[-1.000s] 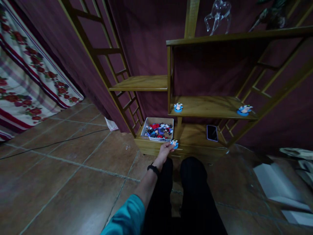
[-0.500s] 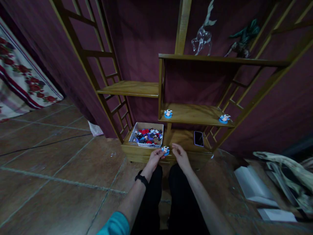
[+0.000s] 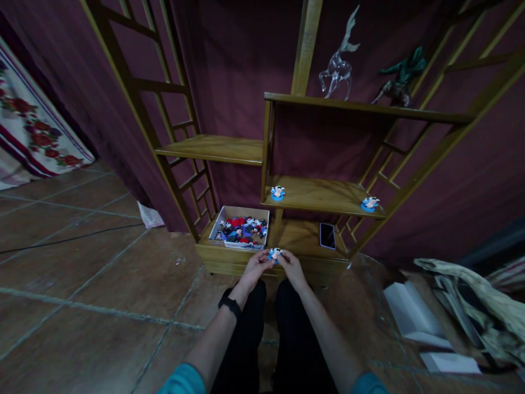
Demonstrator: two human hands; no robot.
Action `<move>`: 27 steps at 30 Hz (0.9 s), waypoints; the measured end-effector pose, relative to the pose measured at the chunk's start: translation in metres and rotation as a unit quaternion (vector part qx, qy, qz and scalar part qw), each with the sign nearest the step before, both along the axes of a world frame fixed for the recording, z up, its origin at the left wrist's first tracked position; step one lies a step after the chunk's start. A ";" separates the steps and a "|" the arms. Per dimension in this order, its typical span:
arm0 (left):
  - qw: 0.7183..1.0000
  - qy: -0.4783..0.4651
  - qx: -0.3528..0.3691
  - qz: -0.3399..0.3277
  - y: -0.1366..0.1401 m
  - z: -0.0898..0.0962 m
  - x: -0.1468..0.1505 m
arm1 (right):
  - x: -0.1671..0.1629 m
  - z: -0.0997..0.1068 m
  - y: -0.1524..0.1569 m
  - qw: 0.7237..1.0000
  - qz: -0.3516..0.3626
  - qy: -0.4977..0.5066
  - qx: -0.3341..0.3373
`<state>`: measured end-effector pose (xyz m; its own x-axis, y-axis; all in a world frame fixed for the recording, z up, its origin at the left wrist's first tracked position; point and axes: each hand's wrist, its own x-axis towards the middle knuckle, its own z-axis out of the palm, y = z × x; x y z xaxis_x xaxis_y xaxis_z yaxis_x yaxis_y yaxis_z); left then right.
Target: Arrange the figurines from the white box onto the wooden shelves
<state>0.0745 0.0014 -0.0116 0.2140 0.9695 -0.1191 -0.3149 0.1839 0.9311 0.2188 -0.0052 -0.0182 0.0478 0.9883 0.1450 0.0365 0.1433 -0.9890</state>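
Between my two hands, in front of the low wooden base, is a small figurine (image 3: 275, 254) with a blue base and a pale body. My left hand (image 3: 256, 266) pinches it from the left, and the fingers of my right hand (image 3: 292, 267) close on its right side. Two similar figurines stand on the middle shelf above: one figurine (image 3: 278, 192) at its left end, another figurine (image 3: 369, 203) at its right end. Left of my hands, an open cardboard box (image 3: 212, 234) holds several jumbled small figures in red, purple, black and white.
A phone (image 3: 327, 236) lies on the lowest shelf (image 3: 302, 235), right of my hands. On the top shelf (image 3: 369, 107) stand a clear glass animal (image 3: 337, 68) and a dark green statue (image 3: 404, 76). White boxes (image 3: 414, 312) and cloth (image 3: 471, 306) lie on the floor at right.
My right hand has moved left and taken hold of the figurine that my left hand was holding alone. The whole view has shifted slightly.
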 end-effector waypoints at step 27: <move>1.000 0.004 -0.006 0.012 -0.002 0.005 0.004 | 0.006 0.000 -0.003 0.990 -0.002 0.113 -0.088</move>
